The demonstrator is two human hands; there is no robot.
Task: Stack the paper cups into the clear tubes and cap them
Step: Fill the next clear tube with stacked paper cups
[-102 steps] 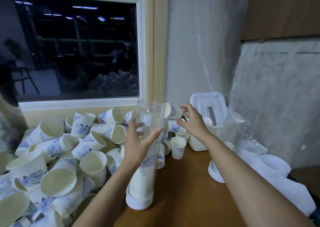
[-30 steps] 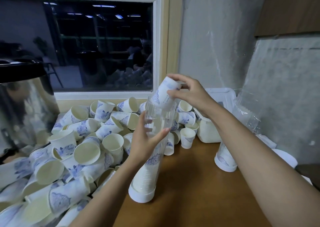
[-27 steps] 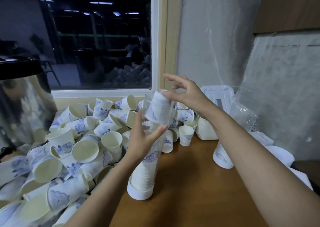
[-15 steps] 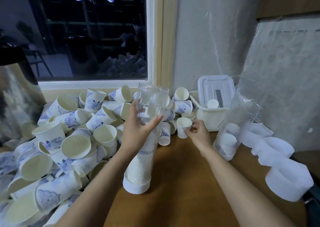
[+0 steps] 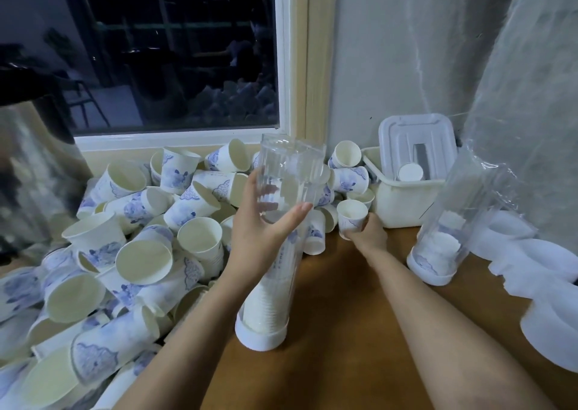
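Wooden bench [image 5: 344, 372]: the cup pile [image 5: 134, 228] covered its left half up to the far edge. Near the bench middle, tube 1 [image 5: 283, 171] stood in a white base cap [image 5: 261, 339], leaning away, lower part filled with nested cups. Toward the right edge stood tube 2 [image 5: 450, 209], a short stack inside. The left hand [image 5: 259, 237] curled round the upper part of tube 1, thumb in front. The right hand [image 5: 369, 237] gripped 1 upright cup [image 5: 352, 217] at the pile's right fringe, just beside tube 1.
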